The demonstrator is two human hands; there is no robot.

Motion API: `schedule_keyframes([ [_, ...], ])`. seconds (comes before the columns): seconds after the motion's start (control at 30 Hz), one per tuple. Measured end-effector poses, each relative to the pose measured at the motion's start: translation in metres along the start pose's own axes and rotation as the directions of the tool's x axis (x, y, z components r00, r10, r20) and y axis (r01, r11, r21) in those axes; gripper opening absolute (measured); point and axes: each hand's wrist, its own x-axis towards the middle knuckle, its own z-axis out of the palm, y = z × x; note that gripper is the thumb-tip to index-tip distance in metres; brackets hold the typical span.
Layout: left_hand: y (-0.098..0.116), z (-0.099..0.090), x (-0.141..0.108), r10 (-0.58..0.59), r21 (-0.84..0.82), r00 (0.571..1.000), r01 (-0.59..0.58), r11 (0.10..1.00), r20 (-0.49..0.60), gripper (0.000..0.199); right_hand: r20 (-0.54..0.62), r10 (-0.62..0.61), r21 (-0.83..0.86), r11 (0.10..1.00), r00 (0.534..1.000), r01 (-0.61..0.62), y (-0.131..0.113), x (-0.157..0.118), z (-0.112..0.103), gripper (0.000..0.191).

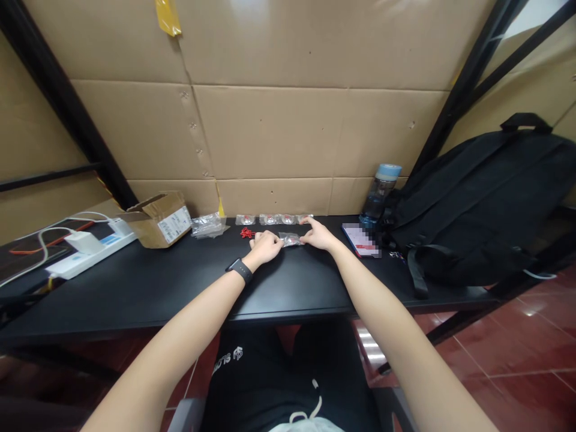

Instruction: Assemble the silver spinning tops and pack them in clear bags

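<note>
Between my two hands is a small clear plastic bag (290,239) with something small inside that I cannot make out clearly. My left hand (267,246), with a dark watch on its wrist, has curled fingers at the bag's left end. At the right end, my right hand (317,234) has its thumb against the bag, while its index finger reaches up near the rightmost packet of the back row. Small clear packets (245,220) with red and white contents lie in that row. A bunch of red cords (246,233) rests just beyond my left hand.
Left of the hands are a pile of clear bags (209,225), an open cardboard box (164,223) and a power strip (90,255). To the right stand a blue-lidded bottle (378,192) and a black backpack (486,204), beside a phone (360,240). Cardboard (270,132) walls the back.
</note>
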Motion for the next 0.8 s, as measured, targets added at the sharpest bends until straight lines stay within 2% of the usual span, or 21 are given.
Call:
schedule_keyframes([
  [0.1,-0.001,0.005,-0.001,-0.002,0.026,0.999,0.003,1.0,-0.048,0.036,0.095,-0.061,-0.107,0.992,0.994,0.071,-0.003,0.0,-0.002,0.04],
  [0.17,-0.002,0.006,-0.001,-0.014,0.042,0.998,0.017,0.999,-0.066,0.032,0.115,-0.079,-0.216,0.971,0.99,0.102,-0.006,0.0,-0.003,0.033],
  [0.27,-0.004,0.003,-0.003,-0.009,0.057,0.995,0.015,0.998,-0.104,0.027,0.134,-0.108,-0.342,0.928,0.985,0.148,-0.008,0.001,-0.002,0.04],
  [0.37,-0.007,-0.001,-0.004,0.138,0.056,0.986,-0.133,0.99,-0.091,0.046,0.136,-0.116,-0.409,0.898,0.984,0.162,-0.007,0.001,0.0,0.038],
  [0.47,-0.01,0.0,-0.004,0.279,0.081,0.96,-0.277,0.958,-0.019,0.059,0.136,-0.136,-0.414,0.892,0.981,0.181,-0.006,0.002,0.001,0.027],
  [0.53,-0.012,0.002,-0.003,0.275,0.112,0.961,-0.272,0.956,-0.014,0.058,0.135,-0.146,-0.415,0.89,0.98,0.19,-0.005,0.002,0.0,0.028],
  [0.63,-0.014,0.005,-0.002,0.242,0.125,0.97,-0.238,0.963,-0.02,0.053,0.084,-0.18,-0.422,0.885,0.98,0.199,-0.006,0.0,-0.001,0.055],
  [0.7,-0.015,0.005,-0.002,0.243,0.112,0.97,-0.241,0.964,0.0,0.049,0.077,-0.249,-0.4,0.879,0.965,0.259,-0.007,-0.001,0.0,0.068],
  [0.8,-0.014,0.004,-0.002,0.255,0.087,0.967,-0.255,0.963,0.014,0.043,0.162,-0.339,-0.321,0.87,0.927,0.375,-0.01,-0.002,0.002,0.055],
])
